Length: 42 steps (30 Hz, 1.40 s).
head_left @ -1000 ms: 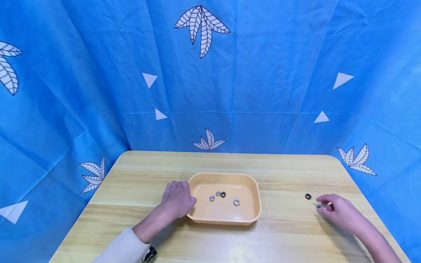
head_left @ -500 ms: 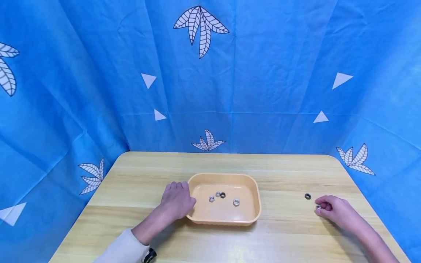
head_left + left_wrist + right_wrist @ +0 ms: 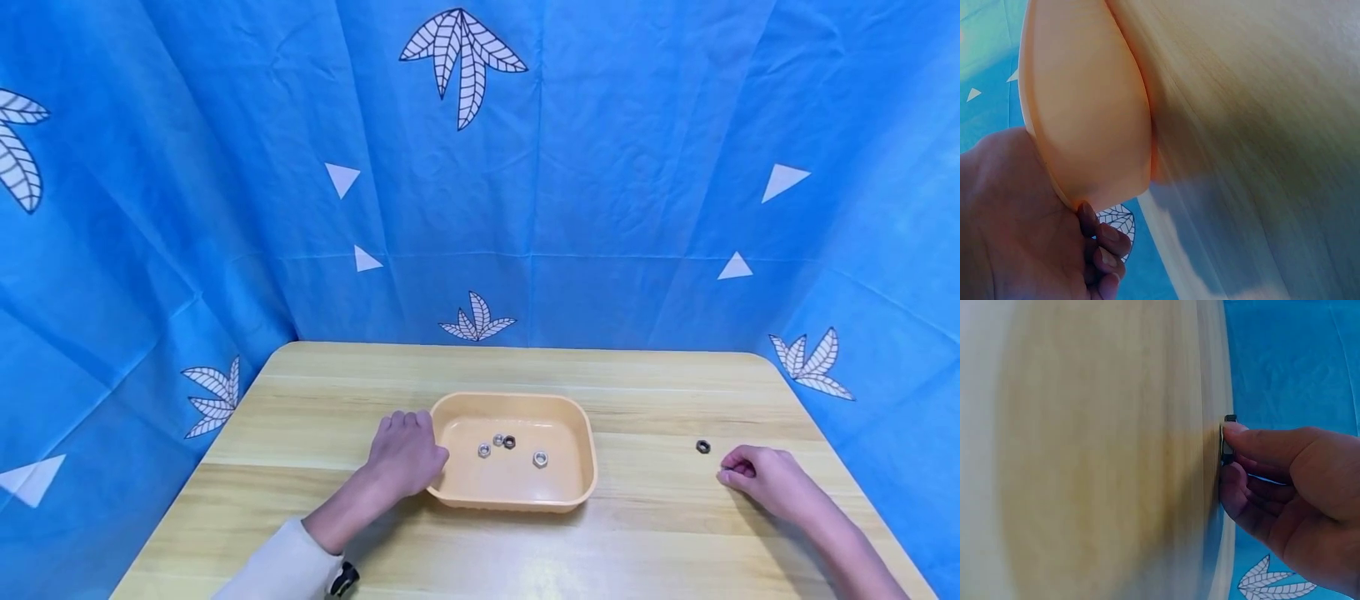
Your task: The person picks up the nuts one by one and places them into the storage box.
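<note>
My left hand (image 3: pixel 405 457) grips the left rim of a peach plastic tray (image 3: pixel 517 505), its fingers curled in the left wrist view. Inside the tray lie several hex nuts, such as a silver nut (image 3: pixel 540 459) and a dark nut (image 3: pixel 509 442). On the right side of the table, my right hand (image 3: pixel 768 479) pinches a nut (image 3: pixel 1228 451) between thumb and finger, right at the table surface. In the head view the fingertips hide this nut. Just beyond those fingertips, a black nut (image 3: pixel 702 447) lies on the table.
The wooden table (image 3: pixel 645 542) has rounded far corners. A blue curtain (image 3: pixel 615 167) with white leaf prints hangs behind it and along both sides. Bare table separates the tray from the right hand.
My right thumb and finger have come together around the nut, which showed between them half a second ago. My left hand, the tray and the other nuts stay where they were.
</note>
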Motion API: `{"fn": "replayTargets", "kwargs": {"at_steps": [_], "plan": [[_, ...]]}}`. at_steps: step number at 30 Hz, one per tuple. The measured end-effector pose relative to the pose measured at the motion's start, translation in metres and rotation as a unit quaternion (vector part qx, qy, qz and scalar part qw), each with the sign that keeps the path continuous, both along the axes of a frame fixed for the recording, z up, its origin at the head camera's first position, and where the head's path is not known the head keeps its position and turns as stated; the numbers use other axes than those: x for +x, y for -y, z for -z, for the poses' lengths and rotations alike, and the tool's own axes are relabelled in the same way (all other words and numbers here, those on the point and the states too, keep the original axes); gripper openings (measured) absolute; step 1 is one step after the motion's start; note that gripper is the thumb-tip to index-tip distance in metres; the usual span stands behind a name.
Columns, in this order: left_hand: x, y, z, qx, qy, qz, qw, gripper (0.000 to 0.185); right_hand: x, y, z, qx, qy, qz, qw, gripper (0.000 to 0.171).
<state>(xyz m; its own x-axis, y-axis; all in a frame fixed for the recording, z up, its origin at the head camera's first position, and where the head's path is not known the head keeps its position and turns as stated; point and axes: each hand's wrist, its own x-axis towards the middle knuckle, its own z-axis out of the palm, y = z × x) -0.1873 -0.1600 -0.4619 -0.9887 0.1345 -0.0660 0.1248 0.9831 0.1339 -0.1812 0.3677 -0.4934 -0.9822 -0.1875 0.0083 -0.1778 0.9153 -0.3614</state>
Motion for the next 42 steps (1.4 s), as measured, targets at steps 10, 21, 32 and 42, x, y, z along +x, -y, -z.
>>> {"fn": "replayTargets", "kwargs": {"at_steps": [10,21,32,42], "plan": [[-0.002,0.000,0.001,0.011,0.010,-0.004,0.9999,0.029,0.002,0.002,-0.002,0.008,-0.022,-0.019,1.000,0.013],[-0.002,0.000,0.000,0.006,0.007,-0.003,1.0000,0.027,0.001,-0.001,-0.004,0.023,-0.063,-0.053,0.996,0.006],[-0.002,0.001,0.001,0.011,0.005,-0.003,0.9999,0.029,0.002,0.007,-0.015,-0.031,-0.125,-0.062,0.990,0.016],[-0.002,0.001,0.000,0.006,0.004,-0.005,1.0000,0.029,-0.005,0.023,-0.026,-0.084,-0.179,-0.077,0.977,0.016]]}}
